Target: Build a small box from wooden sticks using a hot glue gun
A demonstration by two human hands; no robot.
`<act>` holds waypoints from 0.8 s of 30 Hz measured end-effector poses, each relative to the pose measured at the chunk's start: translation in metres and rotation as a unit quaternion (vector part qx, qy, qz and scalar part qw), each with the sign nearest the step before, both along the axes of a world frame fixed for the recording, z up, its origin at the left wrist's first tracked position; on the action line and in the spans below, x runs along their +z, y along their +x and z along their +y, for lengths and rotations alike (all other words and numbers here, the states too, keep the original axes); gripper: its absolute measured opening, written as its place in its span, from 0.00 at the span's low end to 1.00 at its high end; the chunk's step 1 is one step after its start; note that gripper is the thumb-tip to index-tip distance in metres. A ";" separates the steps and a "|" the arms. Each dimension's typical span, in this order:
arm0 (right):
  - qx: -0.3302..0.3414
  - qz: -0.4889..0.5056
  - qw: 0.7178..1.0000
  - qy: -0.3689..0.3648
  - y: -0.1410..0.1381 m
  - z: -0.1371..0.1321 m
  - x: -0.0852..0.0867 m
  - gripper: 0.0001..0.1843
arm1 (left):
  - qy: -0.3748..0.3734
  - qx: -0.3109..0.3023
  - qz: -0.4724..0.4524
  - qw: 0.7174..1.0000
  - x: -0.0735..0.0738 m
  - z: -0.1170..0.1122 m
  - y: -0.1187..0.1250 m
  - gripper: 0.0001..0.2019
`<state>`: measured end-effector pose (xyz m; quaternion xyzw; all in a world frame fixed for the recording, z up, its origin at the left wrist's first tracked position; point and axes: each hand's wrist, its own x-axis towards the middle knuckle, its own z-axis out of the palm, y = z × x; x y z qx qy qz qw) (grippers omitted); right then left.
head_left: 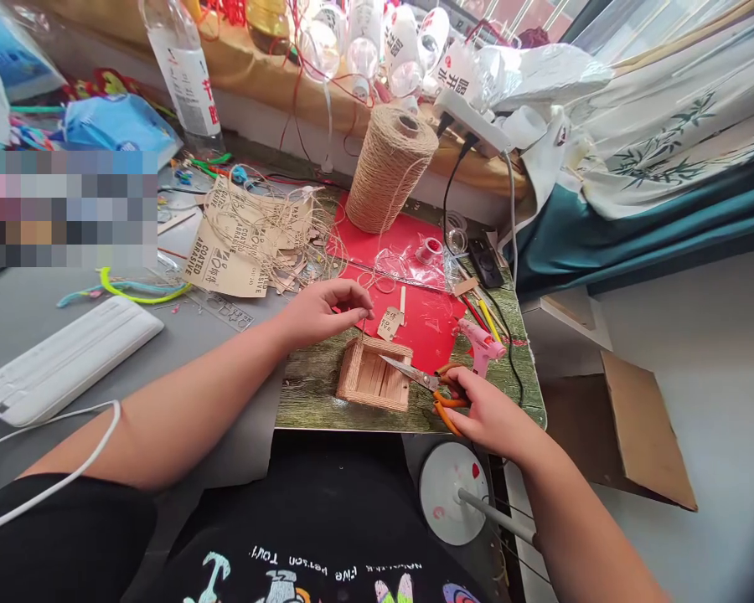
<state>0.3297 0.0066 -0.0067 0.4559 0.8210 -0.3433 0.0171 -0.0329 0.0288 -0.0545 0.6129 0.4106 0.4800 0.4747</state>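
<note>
A small open box (375, 374) of wooden sticks, its sides wrapped in twine, lies on the table in front of me. Just above its back left corner, my left hand (336, 311) pinches a short strand of twine (363, 328) between thumb and fingertips. My right hand (482, 404) grips a pair of scissors (438, 390) by the orange handles. Their blades point left over the box's right side and look nearly closed. A large spool of jute twine (389, 167) stands upright behind, with a loose strand running down from it.
Right of the box lie a pink glue gun (481, 345) and a black cord. Sandpaper sheets (226, 243) and tangled twine are piled at back left, near a plastic bottle (185, 75). A white power strip (69, 360) rests left; another (474, 121) is behind the spool.
</note>
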 end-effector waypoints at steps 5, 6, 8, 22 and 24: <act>0.052 -0.062 0.996 0.045 -0.011 0.007 0.020 0.12 | 0.006 -0.014 -0.009 1.000 0.001 -0.001 0.000 0.07; 0.059 -0.070 0.994 0.052 -0.013 0.009 0.023 0.12 | 0.003 -0.018 -0.017 1.000 0.001 -0.001 0.000 0.07; 0.072 -0.083 0.992 0.063 -0.016 0.012 0.027 0.13 | -0.013 -0.025 -0.032 0.999 0.001 -0.001 0.001 0.07; 0.058 -0.088 0.993 0.053 -0.019 0.015 0.032 0.18 | -0.086 -0.052 -0.077 0.992 -0.001 -0.001 0.003 0.08; 0.026 -0.069 0.995 0.070 -0.019 0.014 0.023 0.13 | -0.090 -0.048 -0.072 0.992 -0.001 -0.001 0.003 0.08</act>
